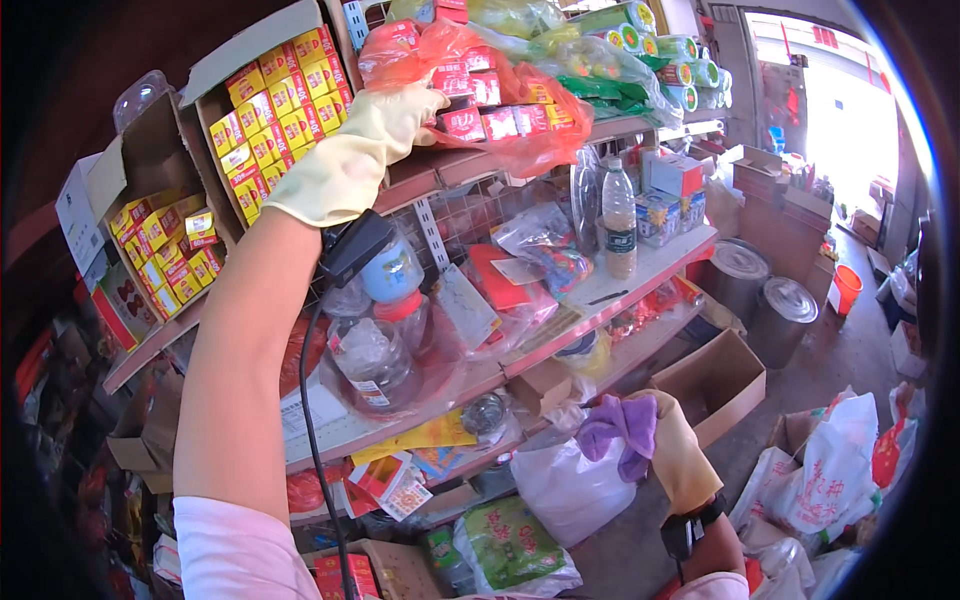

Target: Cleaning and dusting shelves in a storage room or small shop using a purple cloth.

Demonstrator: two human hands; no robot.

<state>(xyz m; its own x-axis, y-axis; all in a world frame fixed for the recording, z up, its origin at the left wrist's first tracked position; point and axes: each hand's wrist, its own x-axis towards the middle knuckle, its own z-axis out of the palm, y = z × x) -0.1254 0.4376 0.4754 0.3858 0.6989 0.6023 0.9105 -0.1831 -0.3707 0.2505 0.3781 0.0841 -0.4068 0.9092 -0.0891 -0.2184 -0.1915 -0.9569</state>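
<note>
My left hand, in a pale yellow rubber glove, reaches up to the upper shelf. Its curled fingers grip the left edge of a translucent red plastic bag, though the fingertips are partly hidden. Small red-and-white boxes lie in the bag's opening, beside the fingers. Lower right, my right hand wears a matching glove and clutches a bunched purple cloth. The cloth hangs in front of a white plastic bag.
Left of the bag stands an open carton of yellow-and-red boxes. The middle shelf holds a plastic bottle and a clear jar. An open cardboard box, lidded metal bins and filled bags line the right side.
</note>
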